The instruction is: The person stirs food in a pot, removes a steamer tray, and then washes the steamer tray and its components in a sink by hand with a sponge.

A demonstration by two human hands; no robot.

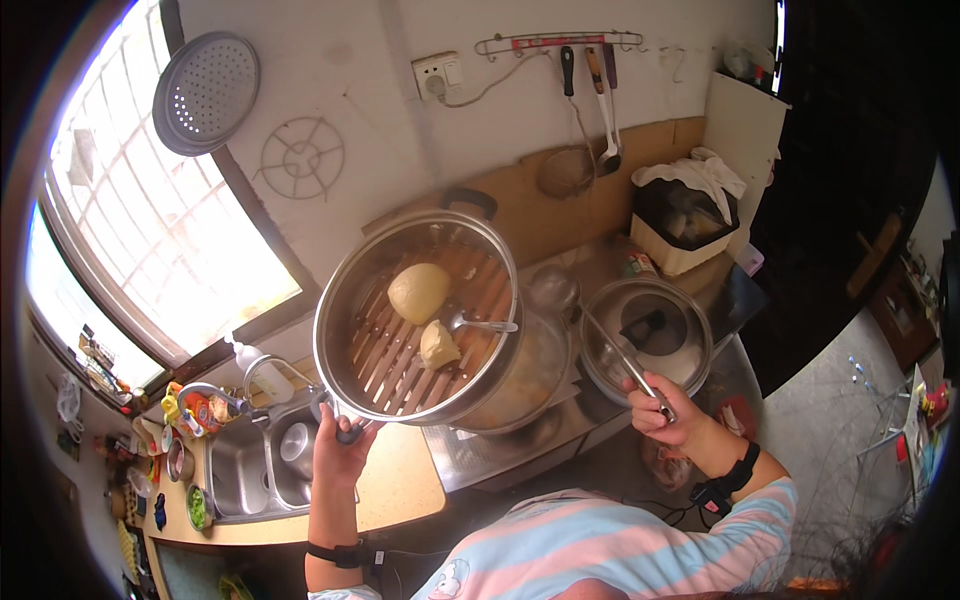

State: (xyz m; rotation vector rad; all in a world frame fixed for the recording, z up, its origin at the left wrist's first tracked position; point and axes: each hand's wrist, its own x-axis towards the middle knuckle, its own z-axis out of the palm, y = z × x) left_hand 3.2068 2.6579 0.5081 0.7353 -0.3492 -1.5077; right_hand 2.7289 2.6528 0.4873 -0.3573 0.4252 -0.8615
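My left hand [341, 450] grips the dark side handle of a metal steamer pan [324, 360], which is tilted towards me. On its slatted rack lie a pale steamed bun [418, 292], a torn bun piece [439, 346] and a metal spoon [487, 325]. Partly hidden behind the steamer, a pan of cloudy soup [532, 367] stands on the stove. My right hand [664, 412] is closed around the handle of a metal ladle [556, 289], whose bowl is over the back of the soup pan. Under that handle sits a pot with a glass lid [686, 337].
A double sink [240, 472] is at the left, with a bowl of chopped greens [199, 508] beside it. Utensils, including a wire strainer [568, 172], hang from a wall rack [559, 43]. A cream bin [682, 240] draped with cloth stands at the back right.
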